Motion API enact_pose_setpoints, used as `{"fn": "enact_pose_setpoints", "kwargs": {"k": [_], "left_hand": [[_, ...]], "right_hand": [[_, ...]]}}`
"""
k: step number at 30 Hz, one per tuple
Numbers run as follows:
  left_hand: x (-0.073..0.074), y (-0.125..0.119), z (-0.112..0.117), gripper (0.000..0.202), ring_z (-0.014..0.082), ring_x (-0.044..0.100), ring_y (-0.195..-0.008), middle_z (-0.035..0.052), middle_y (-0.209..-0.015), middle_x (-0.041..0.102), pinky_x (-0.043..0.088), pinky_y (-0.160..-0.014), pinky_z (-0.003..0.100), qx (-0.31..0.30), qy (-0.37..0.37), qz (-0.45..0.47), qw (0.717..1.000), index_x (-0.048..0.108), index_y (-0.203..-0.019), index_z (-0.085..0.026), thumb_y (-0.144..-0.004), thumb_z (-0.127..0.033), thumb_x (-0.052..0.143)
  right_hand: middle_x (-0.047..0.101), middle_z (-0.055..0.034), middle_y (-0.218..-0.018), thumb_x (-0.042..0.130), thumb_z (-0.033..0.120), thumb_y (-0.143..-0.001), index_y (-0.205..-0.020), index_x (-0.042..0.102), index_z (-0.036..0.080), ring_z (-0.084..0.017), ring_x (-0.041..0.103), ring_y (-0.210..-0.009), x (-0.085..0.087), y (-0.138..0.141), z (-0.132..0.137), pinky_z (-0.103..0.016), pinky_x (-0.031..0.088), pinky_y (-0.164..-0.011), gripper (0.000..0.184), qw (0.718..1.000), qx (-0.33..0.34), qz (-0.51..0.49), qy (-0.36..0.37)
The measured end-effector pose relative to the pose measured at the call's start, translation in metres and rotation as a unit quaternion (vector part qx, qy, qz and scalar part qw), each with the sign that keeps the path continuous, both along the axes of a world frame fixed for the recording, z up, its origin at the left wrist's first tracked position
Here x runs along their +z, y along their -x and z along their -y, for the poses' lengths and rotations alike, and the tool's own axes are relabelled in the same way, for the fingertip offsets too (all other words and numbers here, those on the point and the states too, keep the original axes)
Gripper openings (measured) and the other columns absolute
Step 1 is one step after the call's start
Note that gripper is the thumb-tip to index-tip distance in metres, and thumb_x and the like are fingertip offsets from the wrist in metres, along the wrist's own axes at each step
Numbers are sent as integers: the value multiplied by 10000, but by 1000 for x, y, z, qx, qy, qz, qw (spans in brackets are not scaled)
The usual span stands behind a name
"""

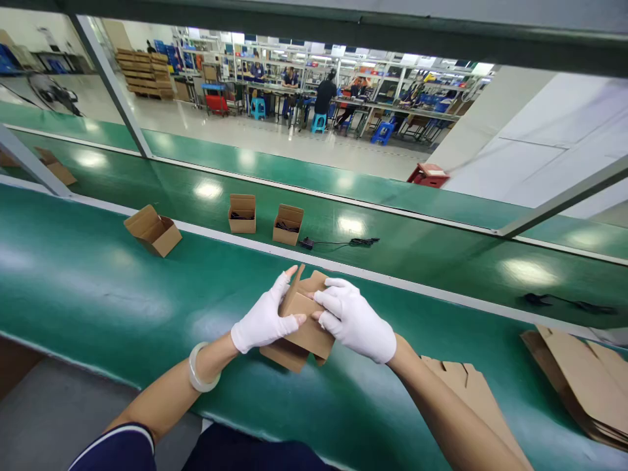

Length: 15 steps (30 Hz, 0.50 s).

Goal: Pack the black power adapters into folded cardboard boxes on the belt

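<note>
Over the green conveyor belt (98, 288), a half-folded cardboard carton (307, 327) sits gripped between both hands. The left hand (265, 320) and right hand (353, 320), in white fingerless gloves, close on opposite sides of it. Flat cardboard blanks (583, 386) lie to the right, just beyond the right forearm. On a farther belt (417, 268) stand open cartons (242, 214) beside a black cable (338, 244).

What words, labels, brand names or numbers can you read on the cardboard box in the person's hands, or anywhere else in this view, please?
Nothing is legible: the cardboard box between the left hand and right hand shows no print, and anything on the distant workshop shelves is too small to read.
</note>
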<state>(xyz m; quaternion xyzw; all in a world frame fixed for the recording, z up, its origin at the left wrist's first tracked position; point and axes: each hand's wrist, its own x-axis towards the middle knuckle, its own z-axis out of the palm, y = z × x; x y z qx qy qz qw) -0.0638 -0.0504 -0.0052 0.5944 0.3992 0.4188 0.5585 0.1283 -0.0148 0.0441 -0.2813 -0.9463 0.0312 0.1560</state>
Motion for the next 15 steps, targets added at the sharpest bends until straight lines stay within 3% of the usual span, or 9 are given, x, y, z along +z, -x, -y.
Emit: {"fn": "enact_pose_setpoints", "kwargs": {"k": [2,5,8,10,13,15], "left_hand": [[1,4,-1,759,258,511,-1143,95,-1368,418,455,-926,384,-42,-25,-37,998,233,-1377,-260,-744,-407,625],[6,9,-4,443,222,558,-950,62,-1104,549,470,-836,367,-56,-79,-121,988,491,-1121,-209,-742,-412,598],[8,12,-6,268,182,529,-793,26,-885,524,466,-712,327,-23,-133,-191,972,500,-855,-187,-721,-401,587],[6,11,-7,248,185,526,-814,34,-914,511,466,-698,323,-22,-169,-204,964,472,-824,-191,-708,-379,585],[1,8,-9,277,209,544,-901,79,-1088,496,478,-742,351,-34,-225,-203,952,461,-847,-196,-680,-365,604],[-4,6,-9,289,226,556,-931,108,-1179,470,481,-756,365,-32,-249,-210,945,460,-834,-193,-667,-366,619]], "right_hand": [[628,-32,-676,401,210,-874,-920,619,158,-162,562,-659,-9,-2,1,-388,390,-942,228,998,18,-44,29],[650,-43,-737,422,207,-860,-927,622,187,-175,586,-701,-16,-6,2,-429,402,-926,212,992,4,-116,49],[645,-84,-1031,416,235,-866,-1064,586,219,-222,577,-986,-20,-12,0,-450,410,-925,262,946,-134,-272,110],[580,-86,-1206,401,321,-887,-1180,528,239,-233,507,-1140,-23,-16,-2,-444,411,-945,329,879,-189,-351,261],[518,-75,-1309,442,483,-862,-1247,485,256,-243,485,-1186,-27,-17,-3,-409,445,-924,449,730,-114,-381,556],[494,-78,-1335,555,501,-795,-1268,466,249,-255,493,-1180,-28,-14,-2,-390,462,-903,543,646,-74,-389,652]]}}
